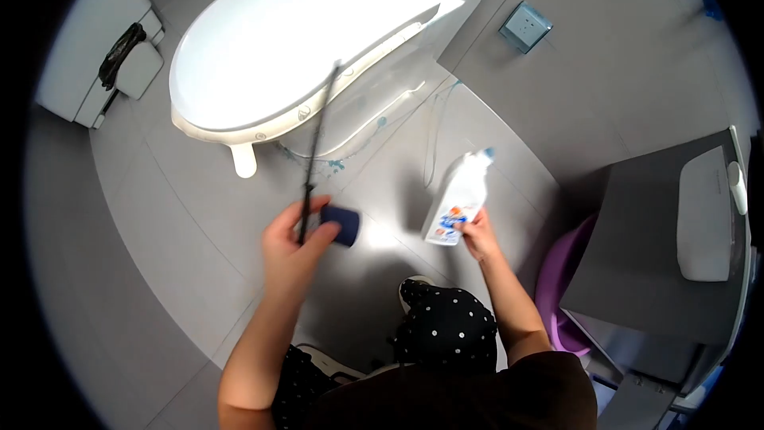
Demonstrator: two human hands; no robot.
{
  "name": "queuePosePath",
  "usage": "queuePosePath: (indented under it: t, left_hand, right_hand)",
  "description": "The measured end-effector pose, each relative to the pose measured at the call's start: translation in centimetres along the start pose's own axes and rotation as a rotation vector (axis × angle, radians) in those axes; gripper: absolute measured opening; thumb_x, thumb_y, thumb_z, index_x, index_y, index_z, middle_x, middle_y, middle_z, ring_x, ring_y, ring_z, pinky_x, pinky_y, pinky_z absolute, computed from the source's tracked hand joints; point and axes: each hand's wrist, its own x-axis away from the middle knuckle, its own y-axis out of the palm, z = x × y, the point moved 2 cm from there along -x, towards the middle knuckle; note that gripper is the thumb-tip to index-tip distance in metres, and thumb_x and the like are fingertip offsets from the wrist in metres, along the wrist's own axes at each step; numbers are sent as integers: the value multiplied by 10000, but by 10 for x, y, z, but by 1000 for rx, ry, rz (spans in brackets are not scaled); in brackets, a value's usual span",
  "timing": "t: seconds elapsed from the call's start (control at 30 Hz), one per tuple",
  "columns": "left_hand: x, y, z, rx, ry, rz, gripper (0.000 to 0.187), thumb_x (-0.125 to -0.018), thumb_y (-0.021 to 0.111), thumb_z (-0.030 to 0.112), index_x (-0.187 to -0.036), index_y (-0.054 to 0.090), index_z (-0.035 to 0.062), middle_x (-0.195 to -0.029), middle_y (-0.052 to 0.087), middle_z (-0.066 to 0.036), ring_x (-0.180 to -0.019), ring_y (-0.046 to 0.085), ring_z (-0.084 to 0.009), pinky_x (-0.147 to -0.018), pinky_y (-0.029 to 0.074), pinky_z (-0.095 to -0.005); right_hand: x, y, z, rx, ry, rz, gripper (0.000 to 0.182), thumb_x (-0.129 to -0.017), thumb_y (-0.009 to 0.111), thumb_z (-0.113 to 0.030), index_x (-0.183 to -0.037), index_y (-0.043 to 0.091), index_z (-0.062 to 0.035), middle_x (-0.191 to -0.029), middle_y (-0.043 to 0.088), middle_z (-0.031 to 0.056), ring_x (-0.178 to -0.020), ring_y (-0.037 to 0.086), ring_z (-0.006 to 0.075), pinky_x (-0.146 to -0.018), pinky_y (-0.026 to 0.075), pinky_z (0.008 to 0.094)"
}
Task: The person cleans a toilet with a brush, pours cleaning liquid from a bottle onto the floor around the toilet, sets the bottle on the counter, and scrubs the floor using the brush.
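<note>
My left hand (294,251) is closed around a long thin black rod (317,139), whose upper end overlaps the toilet's rim in this view. A dark blue, blocky piece (342,225) sits at the same hand's thumb, blurred by motion. In my right hand (479,237) is a white toilet cleaner bottle (460,195) with a blue tip, held tilted above the floor, its printed label towards me. Ahead stands the white toilet (278,40) with its lid down. Blue-green liquid (336,166) is spattered on the floor along its base.
At the right, a grey cabinet (660,231) stands by the wall, with a purple basin (549,291) beneath its near edge. A socket box (526,27) is on the wall. A white bin (99,40) with a black bag (122,56) stands at the far left.
</note>
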Motion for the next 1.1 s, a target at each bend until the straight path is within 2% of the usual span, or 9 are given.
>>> queuePosePath:
  t: [0.1, 0.23, 0.4, 0.6, 0.87, 0.93, 1.0, 1.03, 1.1]
  left_hand:
    - [-26, 39, -32, -74, 189, 31, 345, -745, 757, 55, -1068, 644, 14, -905, 576, 17, -665, 475, -1, -505, 342, -169]
    - [-32, 71, -51, -200, 266, 78, 342, -724, 772, 67, -1044, 658, 26, -880, 580, 12, -665, 490, -38, -555, 350, -170]
    - [-30, 78, -60, -486, 557, 157, 336, -650, 806, 86, -941, 664, -4, -837, 605, -70, -706, 595, -166, -628, 477, -278]
    - [-30, 83, -64, -701, 450, 42, 352, -621, 812, 76, -929, 663, -10, -855, 618, -100, -742, 616, -192, -668, 498, -295]
    - [-24, 86, -86, -478, 387, -150, 429, -654, 718, -48, -1073, 633, -13, -980, 644, -91, -883, 622, -167, -782, 491, -269]
    - [-22, 89, -85, -548, 192, -202, 469, -656, 704, -75, -1113, 622, -7, -1009, 635, -98, -962, 610, -172, -838, 470, -254]
    - [-19, 100, -88, -509, 345, -332, 484, -651, 712, -79, -1118, 625, 10, -996, 632, -78, -892, 602, -126, -740, 474, -221]
    - [-18, 104, -90, -476, 372, -307, 470, -616, 774, -21, -1064, 636, 16, -945, 632, -43, -760, 566, -72, -597, 432, -193]
    - [-16, 111, -87, -542, 347, -310, 455, -598, 797, 5, -1024, 636, 19, -924, 630, -31, -709, 539, -55, -555, 405, -190]
  right_hand:
    - [7, 33, 28, 40, 58, -232, 617, -655, 633, 112, -1214, 442, -65, -1119, 605, 66, -1047, 593, 179, -928, 478, 347]
    - [10, 53, 48, 86, 181, -375, 596, -673, 647, 91, -1212, 446, -63, -1117, 597, 61, -1057, 575, 168, -949, 451, 337]
    - [8, 52, 52, 115, 122, -468, 568, -683, 654, 89, -1198, 461, -52, -1096, 586, 51, -1041, 558, 138, -895, 460, 291]
    - [4, 40, 34, 328, 36, -460, 547, -669, 662, 91, -1168, 484, -42, -1045, 560, 13, -986, 536, 95, -846, 457, 257]
    - [19, 8, 33, 277, 73, -388, 564, -684, 681, 92, -1199, 488, -34, -1099, 564, 34, -1014, 537, 108, -862, 455, 258]
    - [28, -3, 33, 225, 87, -340, 562, -688, 679, 96, -1201, 489, -33, -1115, 567, 39, -1032, 534, 111, -872, 452, 262]
    - [30, -12, 34, 284, -29, -351, 568, -694, 674, 102, -1212, 482, -32, -1141, 569, 49, -1048, 532, 119, -881, 451, 271]
    - [30, -14, 36, 252, -14, -335, 575, -694, 677, 94, -1217, 477, -35, -1135, 568, 48, -1045, 534, 121, -883, 449, 268]
    - [33, -20, 36, 249, -22, -312, 569, -695, 677, 89, -1213, 480, -38, -1127, 568, 46, -1043, 532, 121, -884, 447, 266]
